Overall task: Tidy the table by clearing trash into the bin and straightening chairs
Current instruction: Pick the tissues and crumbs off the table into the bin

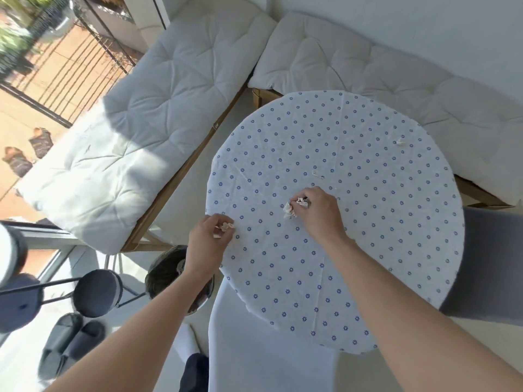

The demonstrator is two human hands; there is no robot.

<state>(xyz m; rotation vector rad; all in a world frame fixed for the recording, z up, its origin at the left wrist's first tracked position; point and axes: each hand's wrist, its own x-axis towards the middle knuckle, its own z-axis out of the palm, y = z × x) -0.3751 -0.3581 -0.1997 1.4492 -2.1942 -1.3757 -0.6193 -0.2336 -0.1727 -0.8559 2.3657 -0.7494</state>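
Meanwhile, we had both hands out over the round tabletop (pixel 368 250), which filled the centre and right of the frame under its white cloth dotted with small blue flowers. Our right hand (pixel 319 213) was curled tight near the middle of the cloth, its grip closed on a crumpled wad of paper (pixel 290 210) that stuck out to the left of the knuckles and touched the cloth. Our left hand (pixel 206 239) sat at the left edge of the tabletop, fingers pinched narrow around a smaller paper scrap (pixel 226 226), which showed just past the fingertips.

Two more bits of trash lay loose on the cloth: one small white scrap (pixel 315 174) just above our right hand, and another (pixel 400 142) well apart from it toward the upper right.

Below our left forearm, at the lower left of the table, a round dark bin (pixel 167 270) stood on the floor, partly hidden by the arm. Left of it we saw a dark round-seated chair (pixel 97 292) with thin metal legs, and a pair of grey slippers (pixel 70 343) in the lower left corner. A white chair (pixel 254 349) stood tucked at the bottom edge, and a grey seat (pixel 492 264) showed at the right edge.
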